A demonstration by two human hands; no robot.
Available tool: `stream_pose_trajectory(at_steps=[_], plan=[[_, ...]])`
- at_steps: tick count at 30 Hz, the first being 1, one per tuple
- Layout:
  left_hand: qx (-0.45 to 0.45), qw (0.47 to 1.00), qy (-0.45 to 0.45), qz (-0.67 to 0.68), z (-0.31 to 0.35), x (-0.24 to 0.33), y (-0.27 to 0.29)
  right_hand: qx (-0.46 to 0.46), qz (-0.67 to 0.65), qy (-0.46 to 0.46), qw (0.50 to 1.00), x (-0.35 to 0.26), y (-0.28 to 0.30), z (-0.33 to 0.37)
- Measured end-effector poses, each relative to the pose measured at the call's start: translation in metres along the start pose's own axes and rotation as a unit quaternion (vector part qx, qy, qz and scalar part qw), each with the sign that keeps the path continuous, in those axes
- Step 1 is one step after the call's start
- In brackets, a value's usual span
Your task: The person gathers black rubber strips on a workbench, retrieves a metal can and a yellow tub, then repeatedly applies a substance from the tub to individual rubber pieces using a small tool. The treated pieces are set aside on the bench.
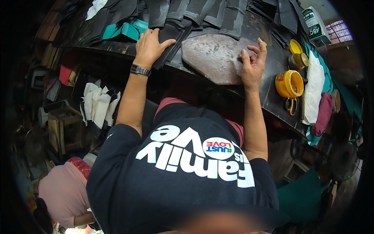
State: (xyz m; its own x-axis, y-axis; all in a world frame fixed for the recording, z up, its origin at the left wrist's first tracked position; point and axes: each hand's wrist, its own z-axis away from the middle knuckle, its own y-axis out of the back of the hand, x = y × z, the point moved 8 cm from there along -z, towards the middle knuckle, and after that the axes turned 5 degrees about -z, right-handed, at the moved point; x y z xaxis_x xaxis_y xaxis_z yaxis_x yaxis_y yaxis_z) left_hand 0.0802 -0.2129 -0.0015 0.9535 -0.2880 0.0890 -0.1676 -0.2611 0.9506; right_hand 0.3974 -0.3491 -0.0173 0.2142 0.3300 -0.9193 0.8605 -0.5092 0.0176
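On the near edge of a dark worktable (pixel 270 91), my left hand (pixel 150 48) rests with its thumb spread wide against a stack of black flat pieces (pixel 173 37). Its fingertips lie by a green folded sheet (pixel 126 30). A grey, angular stone slab (pixel 212 56) lies flat between my hands. Over the slab's right end is my right hand (pixel 254 68), its fingers loosely bent and apart, with nothing visible in them. More black rectangular pieces (pixel 198 9) with grey edges overlap in a row behind the slab.
At the right stand an open yellow tub (pixel 286 84), a smaller jar (pixel 299 61) and a yellow lid (pixel 296 46). Orange-handled scissors (pixel 290 106) lie near the edge. White cloth (pixel 313 87) hangs there. A person in pink (pixel 64 191) is behind at lower left, near a wooden stool (pixel 66 126).
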Motion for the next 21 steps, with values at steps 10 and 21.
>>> stream_pose_trajectory(at_steps=[10, 21], plan=[[0.003, 0.995, 0.036, 0.094, -0.004, -0.018, 0.011, 0.002, 0.015, 0.003, 1.000, 0.001, 0.000, 0.001], [-0.309, 0.755, -0.133, 0.562, 0.016, 0.013, 0.103, 0.060, -0.102, 0.024, 0.993, -0.006, 0.018, 0.008]])
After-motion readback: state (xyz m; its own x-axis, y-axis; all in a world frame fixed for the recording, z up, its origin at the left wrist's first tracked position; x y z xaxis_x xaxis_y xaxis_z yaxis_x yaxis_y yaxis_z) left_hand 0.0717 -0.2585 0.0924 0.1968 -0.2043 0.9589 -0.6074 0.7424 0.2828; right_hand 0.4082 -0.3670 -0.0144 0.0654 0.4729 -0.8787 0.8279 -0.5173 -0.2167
